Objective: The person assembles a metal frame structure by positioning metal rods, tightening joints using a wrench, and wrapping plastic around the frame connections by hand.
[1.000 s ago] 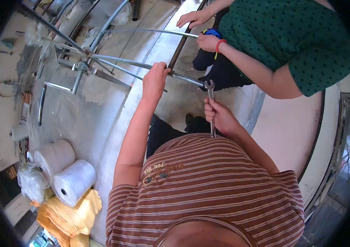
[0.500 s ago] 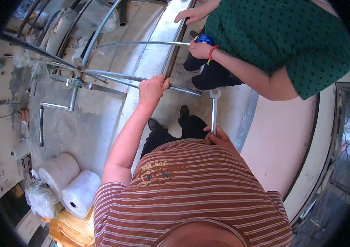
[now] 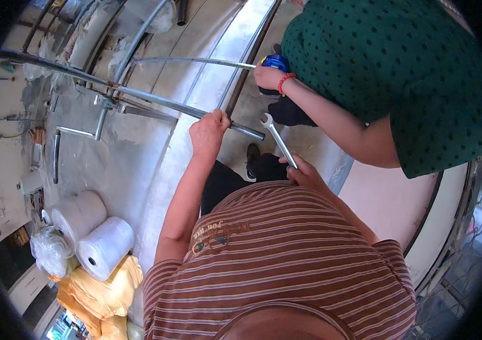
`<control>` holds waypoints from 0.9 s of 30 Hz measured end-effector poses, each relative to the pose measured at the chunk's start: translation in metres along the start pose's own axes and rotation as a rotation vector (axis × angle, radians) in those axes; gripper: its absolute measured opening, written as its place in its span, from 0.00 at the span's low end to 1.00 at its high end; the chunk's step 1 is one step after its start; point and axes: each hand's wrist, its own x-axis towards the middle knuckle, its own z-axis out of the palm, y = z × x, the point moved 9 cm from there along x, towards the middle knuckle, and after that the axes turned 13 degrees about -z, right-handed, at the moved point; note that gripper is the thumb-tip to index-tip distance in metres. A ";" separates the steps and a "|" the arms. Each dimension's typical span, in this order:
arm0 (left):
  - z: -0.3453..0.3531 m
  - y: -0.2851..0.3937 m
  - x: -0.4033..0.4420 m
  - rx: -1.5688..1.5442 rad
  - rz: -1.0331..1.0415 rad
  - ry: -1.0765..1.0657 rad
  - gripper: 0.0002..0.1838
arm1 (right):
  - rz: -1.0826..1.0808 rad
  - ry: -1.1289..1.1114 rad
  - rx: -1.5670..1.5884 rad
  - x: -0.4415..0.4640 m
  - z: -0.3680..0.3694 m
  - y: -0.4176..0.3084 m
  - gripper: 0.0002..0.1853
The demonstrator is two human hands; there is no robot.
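My left hand (image 3: 209,135) is closed around a long metal tube (image 3: 167,102), close to its free end. The tube runs up and left to a metal frame with a crank handle (image 3: 77,131). My right hand (image 3: 306,172), near my belly, grips an open-ended wrench (image 3: 278,139); its jaw points up and left, near the tube's end but apart from it. Across from me, a co-worker's hand (image 3: 269,76) with a red bracelet holds a blue tape measure (image 3: 275,62). The tape's blade (image 3: 195,60) stretches left toward the frame.
At the lower left stand large white rolls of plastic film (image 3: 105,247) beside a yellow wrapped bundle (image 3: 102,286). A pale pink panel (image 3: 385,198) lies to the right. The co-worker in a dotted green top (image 3: 365,73) stands at the upper right.
The wrench has swung from nearly upright to tilting up and left. The view has shifted, and the co-worker sits lower in it. My left hand stays on the tube.
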 end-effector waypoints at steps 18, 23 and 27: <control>-0.008 -0.011 0.002 -0.340 0.043 -0.153 0.15 | -0.426 -0.124 -1.467 0.172 0.079 -0.150 0.08; 0.026 -0.020 -0.007 -0.189 0.156 -0.209 0.13 | -0.598 -0.144 -1.589 0.226 0.147 -0.189 0.06; 0.025 -0.018 -0.006 -0.220 0.188 -0.245 0.13 | -0.620 -0.186 -1.532 0.243 0.158 -0.170 0.07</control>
